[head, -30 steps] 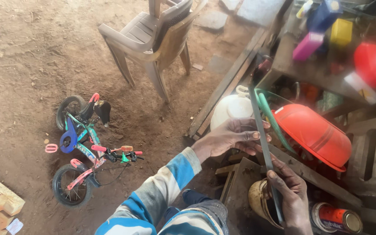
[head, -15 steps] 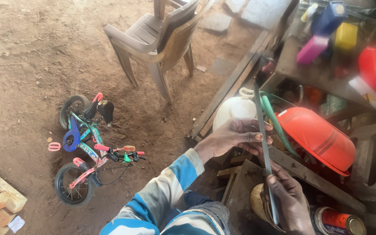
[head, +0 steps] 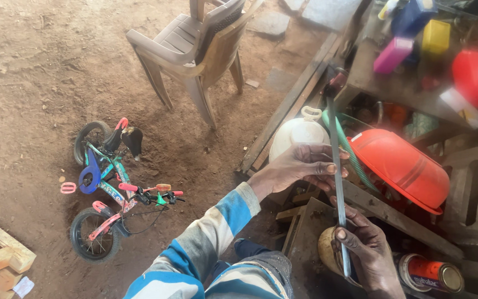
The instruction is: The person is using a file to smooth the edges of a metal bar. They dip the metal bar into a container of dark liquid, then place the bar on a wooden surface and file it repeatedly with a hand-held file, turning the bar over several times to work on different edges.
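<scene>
I hold a long, thin grey metal strip (head: 336,160) that runs from the lower right up toward the shelf. My right hand (head: 363,249) grips its near end, thumb pressed on the flat face. My left hand (head: 304,166) reaches across and pinches the strip near its middle with the fingertips. My left sleeve is striped blue and grey. Just behind my left hand sits a white plastic jug (head: 299,135). An upturned orange plastic bowl (head: 402,166) lies right of the strip, with a green hose (head: 352,155) curving beside it.
A small children's bicycle (head: 109,185) lies on the dirt floor at left. A brown plastic chair (head: 195,50) stands behind it. Wooden planks (head: 289,105) lean along the shelf base. A tin can (head: 430,274) sits at lower right. Coloured containers crowd the shelf (head: 410,33).
My view has shifted slightly to the right. Both hands keep their hold on the metal strip, and my left fingers have slid a little along it.
</scene>
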